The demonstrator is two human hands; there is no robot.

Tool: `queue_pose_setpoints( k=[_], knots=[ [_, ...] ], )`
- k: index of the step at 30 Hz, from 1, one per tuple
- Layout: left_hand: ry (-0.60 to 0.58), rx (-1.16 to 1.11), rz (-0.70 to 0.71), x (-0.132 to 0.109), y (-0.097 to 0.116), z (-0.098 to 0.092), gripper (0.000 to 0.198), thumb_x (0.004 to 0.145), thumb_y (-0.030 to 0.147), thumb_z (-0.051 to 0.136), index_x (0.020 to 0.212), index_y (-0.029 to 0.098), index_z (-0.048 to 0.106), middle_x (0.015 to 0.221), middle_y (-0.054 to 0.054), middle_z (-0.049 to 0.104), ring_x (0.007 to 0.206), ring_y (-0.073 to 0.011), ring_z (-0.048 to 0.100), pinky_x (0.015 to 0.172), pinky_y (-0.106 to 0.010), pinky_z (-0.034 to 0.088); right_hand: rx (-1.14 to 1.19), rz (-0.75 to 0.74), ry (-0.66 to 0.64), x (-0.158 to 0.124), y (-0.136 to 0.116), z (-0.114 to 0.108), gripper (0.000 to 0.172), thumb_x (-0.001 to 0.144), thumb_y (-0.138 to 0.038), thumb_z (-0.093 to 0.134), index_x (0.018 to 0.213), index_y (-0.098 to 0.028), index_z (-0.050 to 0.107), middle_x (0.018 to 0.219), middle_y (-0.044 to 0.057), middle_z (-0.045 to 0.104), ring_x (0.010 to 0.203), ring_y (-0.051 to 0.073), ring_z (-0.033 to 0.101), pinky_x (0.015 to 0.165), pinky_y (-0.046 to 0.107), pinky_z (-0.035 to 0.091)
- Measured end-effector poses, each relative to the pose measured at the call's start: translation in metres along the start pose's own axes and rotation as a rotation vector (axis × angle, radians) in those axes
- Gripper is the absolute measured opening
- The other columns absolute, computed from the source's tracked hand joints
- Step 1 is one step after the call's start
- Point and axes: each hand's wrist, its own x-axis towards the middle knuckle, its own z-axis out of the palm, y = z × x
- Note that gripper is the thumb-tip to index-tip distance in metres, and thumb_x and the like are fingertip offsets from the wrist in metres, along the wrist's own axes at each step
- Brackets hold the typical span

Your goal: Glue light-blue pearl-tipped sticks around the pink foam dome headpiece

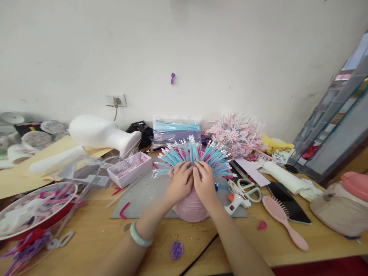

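Note:
A pink ribbed round base [192, 208] stands on a grey mat [138, 195], with a fan of blue stems [220, 159] tipped with white beads spreading above it. Both hands meet at the fan's near side. My left hand [181, 182] has its fingers bent and closed among the blue stems. Touching it from the right, my right hand [204, 180] pinches at the stems' lower part. The fingertips hide exactly which stem each hand grips. Some magenta pieces show between the stems.
Right of the base lie a glue gun [236, 202], scissors [253, 191], a pink hairbrush [283, 218] and a black phone [290, 203]. At left are a pink box [130, 170], a red-rimmed bowl [43, 226] and a white foam head [100, 132]. A purple flower [176, 250] lies in front.

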Motion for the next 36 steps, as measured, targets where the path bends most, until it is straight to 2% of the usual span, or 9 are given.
queue_pose_setpoints(
  k=[4,12,17,23,25,29,36],
  knots=[
    [0.02,0.015,-0.032,-0.003,0.003,0.001,0.039,0.085,0.021,0.035,0.12,0.025,0.053,0.13,-0.009,0.048,0.122,-0.0288,0.034,0.096,-0.052,0.023,-0.016,0.02,0.016,-0.002,-0.002,0.001,0.036,0.087,-0.03,0.037,0.108,-0.013,0.061,0.11,0.015,0.057,0.104,0.024,0.052,0.091,0.041,0.043],
    [0.112,-0.056,-0.025,-0.006,-0.001,0.007,0.042,0.082,0.019,0.038,0.122,0.02,0.05,0.125,-0.01,0.051,0.118,-0.026,0.036,0.095,-0.046,0.026,-0.11,-0.035,-0.013,-0.004,-0.006,0.0,0.035,0.087,-0.028,0.039,0.109,-0.012,0.061,0.112,0.015,0.056,0.103,0.024,0.051,0.091,0.042,0.042],
    [0.121,-0.085,-0.031,-0.008,-0.002,0.008,0.045,0.082,0.019,0.038,0.127,0.02,0.044,0.129,-0.009,0.048,0.118,-0.0251,0.034,0.097,-0.045,0.024,-0.13,-0.05,-0.014,-0.004,-0.004,0.002,0.037,0.087,-0.028,0.038,0.111,-0.01,0.059,0.118,0.017,0.052,0.109,0.026,0.048,0.091,0.042,0.042],
    [0.165,-0.059,-0.035,-0.01,-0.001,0.004,0.044,0.082,0.023,0.039,0.126,0.02,0.043,0.132,-0.01,0.043,0.12,-0.0247,0.034,0.098,-0.045,0.023,-0.092,-0.08,0.009,-0.005,-0.007,-0.002,0.035,0.087,-0.028,0.037,0.111,-0.014,0.059,0.12,0.015,0.051,0.109,0.024,0.048,0.09,0.04,0.041],
    [0.193,-0.039,-0.056,-0.011,-0.001,0.004,0.042,0.082,0.024,0.039,0.123,0.02,0.044,0.131,-0.01,0.044,0.118,-0.025,0.036,0.097,-0.045,0.023,-0.075,-0.119,-0.036,-0.005,-0.009,-0.005,0.034,0.087,-0.027,0.037,0.111,-0.015,0.059,0.116,0.012,0.055,0.105,0.022,0.049,0.09,0.038,0.039],
    [0.223,-0.009,-0.093,-0.012,0.0,0.006,0.039,0.082,0.022,0.038,0.12,0.018,0.045,0.126,-0.012,0.048,0.116,-0.0251,0.039,0.096,-0.044,0.024,-0.108,-0.157,-0.214,-0.004,-0.014,-0.011,0.03,0.089,-0.027,0.037,0.104,-0.02,0.062,0.107,0.005,0.063,0.098,0.02,0.049,0.088,0.037,0.035],
    [0.23,-0.025,-0.062,-0.011,-0.005,0.008,0.038,0.084,0.021,0.035,0.121,0.017,0.045,0.13,-0.012,0.046,0.117,-0.0252,0.038,0.095,-0.045,0.026,-0.245,-0.109,-0.288,0.003,-0.025,-0.009,0.034,0.091,-0.034,0.033,0.108,-0.019,0.059,0.118,0.005,0.059,0.102,0.022,0.046,0.086,0.037,0.032]
  ],
)
